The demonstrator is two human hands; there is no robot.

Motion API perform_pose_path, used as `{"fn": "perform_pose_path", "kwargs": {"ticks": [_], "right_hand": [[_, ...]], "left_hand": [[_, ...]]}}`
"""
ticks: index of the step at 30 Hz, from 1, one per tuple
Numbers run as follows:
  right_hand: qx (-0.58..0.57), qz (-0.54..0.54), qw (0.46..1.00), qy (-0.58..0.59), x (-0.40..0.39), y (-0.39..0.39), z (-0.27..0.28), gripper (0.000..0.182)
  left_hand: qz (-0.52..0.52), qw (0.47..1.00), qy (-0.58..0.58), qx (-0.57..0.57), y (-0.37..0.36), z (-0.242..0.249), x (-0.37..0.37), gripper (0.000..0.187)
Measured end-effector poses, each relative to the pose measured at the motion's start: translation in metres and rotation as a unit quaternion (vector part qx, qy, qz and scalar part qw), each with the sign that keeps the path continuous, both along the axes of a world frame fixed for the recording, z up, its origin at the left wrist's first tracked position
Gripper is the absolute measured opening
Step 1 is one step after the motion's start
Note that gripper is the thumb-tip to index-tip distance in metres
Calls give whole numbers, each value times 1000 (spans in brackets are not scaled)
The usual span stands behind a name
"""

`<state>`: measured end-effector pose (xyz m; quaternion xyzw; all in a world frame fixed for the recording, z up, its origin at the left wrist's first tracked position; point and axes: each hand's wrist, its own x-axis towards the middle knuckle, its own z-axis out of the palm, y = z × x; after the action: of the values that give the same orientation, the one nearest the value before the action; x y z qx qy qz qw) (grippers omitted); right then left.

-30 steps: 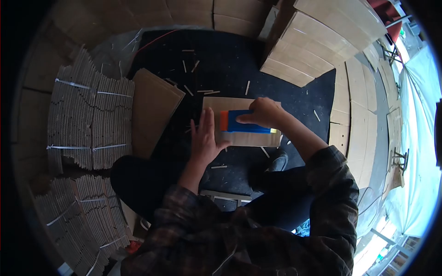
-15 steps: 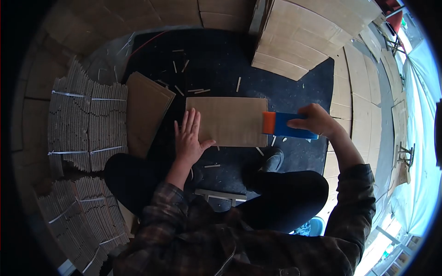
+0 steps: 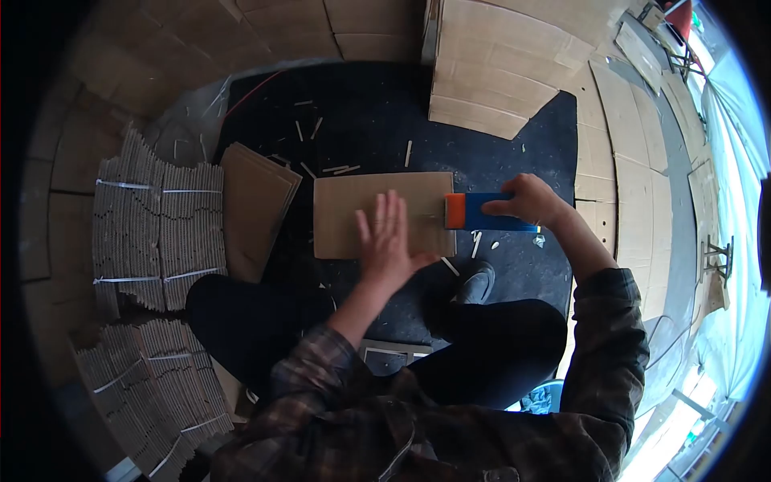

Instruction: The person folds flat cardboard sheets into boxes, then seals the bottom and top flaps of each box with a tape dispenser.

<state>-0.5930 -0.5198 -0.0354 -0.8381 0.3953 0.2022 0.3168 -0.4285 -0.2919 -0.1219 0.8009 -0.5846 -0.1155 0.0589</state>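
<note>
A rectangular piece of brown cardboard [image 3: 337,213] lies flat on the black mat between my knees. My left hand [image 3: 388,249] is over its middle, fingers stretched out and slightly blurred, with the thumb pointing right near the lower edge. In my right hand [image 3: 530,202] is a flat blue tool with an orange end [image 3: 490,212], gripped between thumb and fingers. Its orange end overlaps the right edge of the cardboard; its exact kind does not show.
Strapped bundles of cardboard [image 3: 161,233] stand on the left, beside loose sheets [image 3: 255,201]. Thin cardboard strips [image 3: 408,153] are scattered over the black mat [image 3: 361,100]. A large cardboard box [image 3: 498,68] stands at the back. My shoe [image 3: 477,283] is close below the cardboard.
My left hand has slid rightward from the cardboard's left edge to its middle. The right hand still holds the blue tool at the right edge. The whole view has shifted slightly.
</note>
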Motion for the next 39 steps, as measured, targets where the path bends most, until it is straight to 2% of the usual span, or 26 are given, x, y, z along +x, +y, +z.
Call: {"fn": "perform_pose_path", "kwargs": {"ticks": [2,4,9,15,18,21,25,27,31,34,35,37,39], "right_hand": [[-1,6,1000,-3,1,-1,3,48],[3,13,1000,-3,-1,0,4,49],[30,12,998,-47,-13,-7,1,49],[46,-19,999,-14,-72,-47,27,49],[32,-2,999,14,-74,-51,4,51],[-3,29,997,65,-52,-42,-42,55],[17,13,998,58,-22,-29,-68,55],[-13,64,996,53,-6,-25,-74,58],[28,73,991,109,25,-38,-67,61],[-3,164,973,165,59,-24,-81,53],[-27,192,970,150,64,-12,-98,43],[-22,206,969,135,68,13,-124,34],[-14,164,979,117,57,32,-138,35]], "left_hand": [[-37,999,31,-1,-23,4,-28,121],[-17,998,50,-37,-25,-8,-42,123],[-20,999,-26,-32,-24,-17,-42,115],[-15,999,-17,-46,-27,-19,-42,112],[-14,999,-22,-44,-28,-17,-43,111],[-15,999,-24,-40,-28,-19,-43,111],[-15,999,-27,-36,-29,-18,-43,111],[-13,999,-19,-45,-27,-18,-44,110],[-13,998,-24,-48,-30,-14,-45,108],[-11,999,-33,-36,-28,-10,-44,108],[-10,999,-25,-36,-29,-11,-44,108],[-7,999,-21,-34,-29,-10,-45,106],[-5,999,-20,-36,-29,-10,-46,106]]}}
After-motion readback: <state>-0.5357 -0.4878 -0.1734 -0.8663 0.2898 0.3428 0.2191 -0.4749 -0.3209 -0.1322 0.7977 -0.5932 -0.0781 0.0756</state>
